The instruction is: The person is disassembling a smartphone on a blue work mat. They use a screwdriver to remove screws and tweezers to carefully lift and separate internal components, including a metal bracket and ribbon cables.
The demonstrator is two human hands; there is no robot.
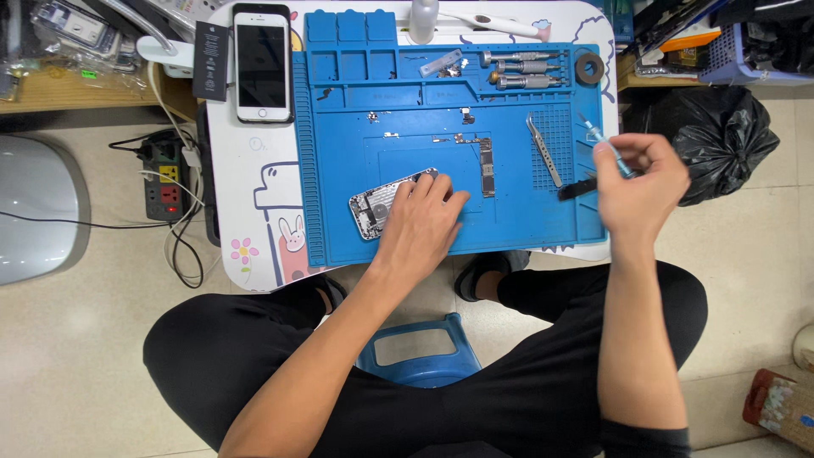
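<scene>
A left hand [421,222] presses flat, fingers spread, on an opened silver phone shell [381,203] lying on a blue silicone mat [441,127]; the right hand [638,182], its grip closed, pinches a slim pale-blue tool [604,144].

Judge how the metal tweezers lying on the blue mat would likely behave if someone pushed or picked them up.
The tweezers look thin and all metal, so probably light and stiff, with some spring in the arms. Their flat, long shape suggests they would slide or pivot rather than roll. The blue mat looks rubbery and ridged, so it may grip them somewhat. The fine tips could bend if dropped.
</scene>
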